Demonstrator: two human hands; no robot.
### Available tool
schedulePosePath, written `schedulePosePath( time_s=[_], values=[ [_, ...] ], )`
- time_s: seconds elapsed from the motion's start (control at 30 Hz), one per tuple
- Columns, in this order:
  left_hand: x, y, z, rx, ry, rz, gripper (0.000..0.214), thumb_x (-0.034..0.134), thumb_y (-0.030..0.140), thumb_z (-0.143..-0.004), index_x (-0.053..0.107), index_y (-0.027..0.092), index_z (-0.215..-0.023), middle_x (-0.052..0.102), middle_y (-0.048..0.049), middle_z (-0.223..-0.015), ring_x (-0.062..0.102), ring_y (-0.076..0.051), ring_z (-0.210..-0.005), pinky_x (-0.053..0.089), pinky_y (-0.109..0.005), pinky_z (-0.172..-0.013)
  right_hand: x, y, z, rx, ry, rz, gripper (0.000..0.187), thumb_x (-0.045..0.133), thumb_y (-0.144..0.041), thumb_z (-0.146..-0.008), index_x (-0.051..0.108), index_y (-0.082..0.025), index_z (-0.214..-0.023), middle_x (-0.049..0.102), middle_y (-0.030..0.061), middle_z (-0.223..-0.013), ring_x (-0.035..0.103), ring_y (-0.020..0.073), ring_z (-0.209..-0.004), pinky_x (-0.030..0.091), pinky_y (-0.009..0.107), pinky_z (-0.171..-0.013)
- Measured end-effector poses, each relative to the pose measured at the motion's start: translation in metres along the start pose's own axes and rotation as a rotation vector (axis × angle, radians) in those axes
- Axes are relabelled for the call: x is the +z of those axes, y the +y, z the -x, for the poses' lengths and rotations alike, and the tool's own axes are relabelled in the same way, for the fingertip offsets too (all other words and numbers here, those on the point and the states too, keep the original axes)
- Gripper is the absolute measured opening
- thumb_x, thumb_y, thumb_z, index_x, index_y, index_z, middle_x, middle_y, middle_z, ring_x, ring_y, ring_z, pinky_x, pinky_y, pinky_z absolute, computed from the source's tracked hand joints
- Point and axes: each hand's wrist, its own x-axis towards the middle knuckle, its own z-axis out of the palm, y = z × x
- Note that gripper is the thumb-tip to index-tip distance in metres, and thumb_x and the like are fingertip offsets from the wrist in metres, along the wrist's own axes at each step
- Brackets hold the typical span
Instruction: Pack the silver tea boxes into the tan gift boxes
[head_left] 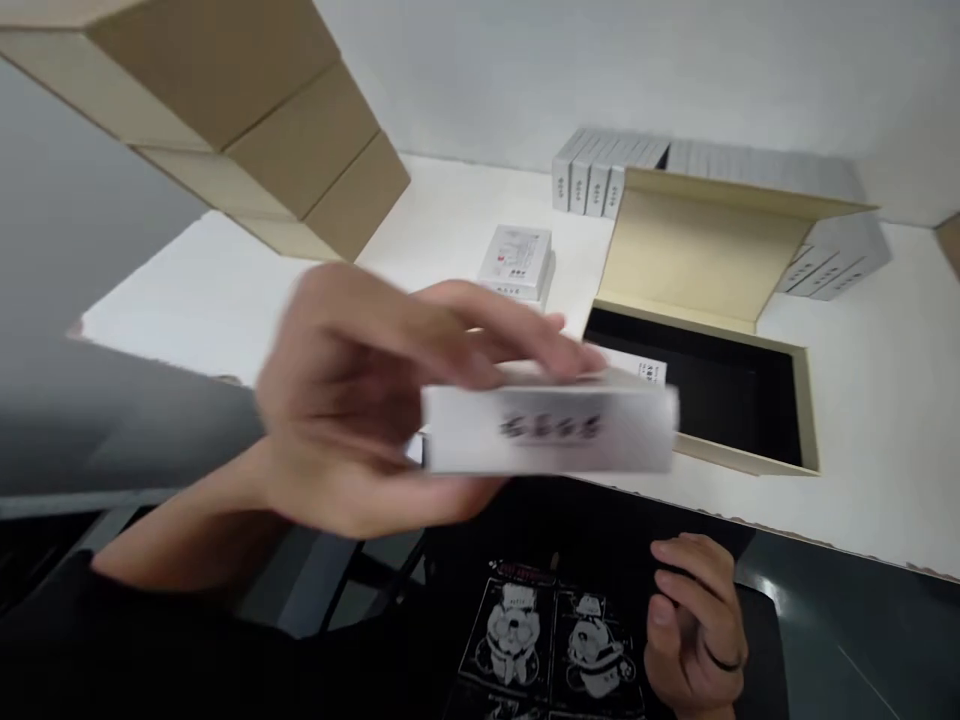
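While the right hand (pixel 697 625) loosely half-open, fingers (pixel 517 325) of the left hand (pixel 322 400) clamped on a white box (pixel 551 432).

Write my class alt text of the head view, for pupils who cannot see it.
A left hand grips a small white box near an open black-lined box on a white table. The right hand is lower, curled; white boxes stand behind.

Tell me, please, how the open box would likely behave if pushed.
The open box looks stiff, its edges straight and corners square. Its raised lid might swing, being joined along one edge. Low and broad, the box seems unlikely to tip.
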Motion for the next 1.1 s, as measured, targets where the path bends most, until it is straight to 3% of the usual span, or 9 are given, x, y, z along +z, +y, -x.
schedulePosePath(
  time_s=[0.1, 0.17, 0.3, 0.4, 0.6, 0.73, 0.8, 0.93, 1.1],
  values=[
    [0.022, -0.018, -0.038, 0.229, -0.241, 0.155, 0.024, 0.074, 0.025, -0.094, 0.061, 0.03, -0.113, 0.075, 0.0008, -0.111, 0.077, -0.021, -0.108, 0.062, -0.057, -0.109, 0.006, -0.001, -0.006, -0.023, 0.0, 0.033, 0.015, 0.054, -0.008, -0.095, 0.061, -0.017, -0.105, 0.068, 0.008, -0.105, 0.067, 0.0184, -0.094, 0.057, 0.041, -0.086],
    [0.03, -0.031, -0.048, 0.194, -0.338, 0.104, 0.025, 0.073, 0.028, -0.095, 0.062, 0.033, -0.117, 0.072, -0.0015, -0.128, 0.072, -0.025, -0.123, 0.053, -0.057, -0.119, 0.012, -0.001, -0.01, -0.01, 0.012, 0.036, 0.016, 0.052, -0.007, -0.095, 0.06, -0.017, -0.104, 0.069, 0.0076, -0.103, 0.066, 0.0177, -0.092, 0.057, 0.039, -0.084],
    [0.028, -0.062, -0.041, 0.151, -0.553, -0.265, 0.029, 0.067, 0.018, -0.095, 0.068, 0.032, -0.119, 0.058, -0.0091, -0.152, 0.048, -0.033, -0.151, 0.037, -0.066, -0.126, 0.021, 0.003, -0.009, 0.037, 0.029, -0.047, 0.018, 0.051, -0.006, -0.093, 0.06, -0.017, -0.104, 0.067, 0.0075, -0.103, 0.066, 0.0184, -0.092, 0.058, 0.041, -0.084],
    [0.015, -0.077, -0.028, 0.151, -0.524, -0.476, 0.043, 0.056, 0.008, -0.097, 0.065, 0.033, -0.131, 0.05, -0.0103, -0.16, 0.038, -0.034, -0.157, 0.035, -0.069, -0.125, 0.021, 0.01, -0.004, 0.103, -0.008, -0.115, 0.019, 0.051, -0.007, -0.093, 0.059, -0.018, -0.106, 0.066, 0.0081, -0.107, 0.066, 0.0198, -0.095, 0.059, 0.043, -0.083],
    [0.006, -0.075, -0.028, 0.127, -0.458, -0.514, 0.02, 0.064, 0.038, -0.101, 0.069, 0.03, -0.118, 0.066, -0.0087, -0.142, 0.065, -0.031, -0.128, 0.053, -0.055, -0.11, 0.023, 0.019, -0.002, 0.1, -0.054, -0.099, 0.017, 0.053, -0.007, -0.093, 0.06, -0.017, -0.105, 0.067, 0.009, -0.105, 0.066, 0.02, -0.094, 0.059, 0.038, -0.076],
    [0.029, -0.066, -0.039, 0.038, -0.582, -0.465, 0.045, 0.071, 0.068, -0.088, 0.069, 0.028, -0.11, 0.069, -0.0095, -0.134, 0.067, -0.034, -0.121, 0.046, -0.059, -0.113, 0.029, 0.014, -0.005, 0.125, -0.083, -0.093, 0.017, 0.053, -0.008, -0.094, 0.06, -0.019, -0.105, 0.068, 0.0072, -0.102, 0.069, 0.0195, -0.091, 0.061, 0.039, -0.079],
    [0.04, -0.065, -0.045, -0.007, -0.633, -0.444, 0.045, 0.078, 0.068, -0.082, 0.069, 0.03, -0.103, 0.071, -0.0068, -0.126, 0.068, -0.033, -0.119, 0.038, -0.064, -0.119, 0.031, 0.013, -0.006, 0.114, -0.086, -0.097, 0.018, 0.052, -0.007, -0.093, 0.06, -0.018, -0.105, 0.069, 0.0069, -0.101, 0.069, 0.0192, -0.09, 0.061, 0.039, -0.08],
    [0.049, -0.073, -0.054, -0.052, -0.732, -0.33, 0.027, 0.069, 0.056, -0.091, 0.065, 0.029, -0.087, 0.07, -0.0034, -0.107, 0.068, -0.03, -0.113, 0.033, -0.058, -0.124, 0.034, 0.011, -0.008, 0.121, -0.11, -0.12, 0.018, 0.051, -0.007, -0.094, 0.06, -0.018, -0.106, 0.069, 0.0073, -0.102, 0.069, 0.0183, -0.088, 0.06, 0.037, -0.078],
    [0.061, -0.082, -0.06, -0.023, -0.725, -0.21, 0.056, 0.063, 0.08, -0.084, 0.053, 0.026, -0.073, 0.057, -0.0008, -0.074, 0.064, -0.026, -0.085, 0.047, -0.042, -0.104, 0.035, -0.002, -0.012, 0.171, -0.108, -0.098, 0.014, 0.051, -0.008, -0.096, 0.059, -0.017, -0.102, 0.067, 0.0076, -0.104, 0.068, 0.0189, -0.093, 0.06, 0.039, -0.082]
  ],
)
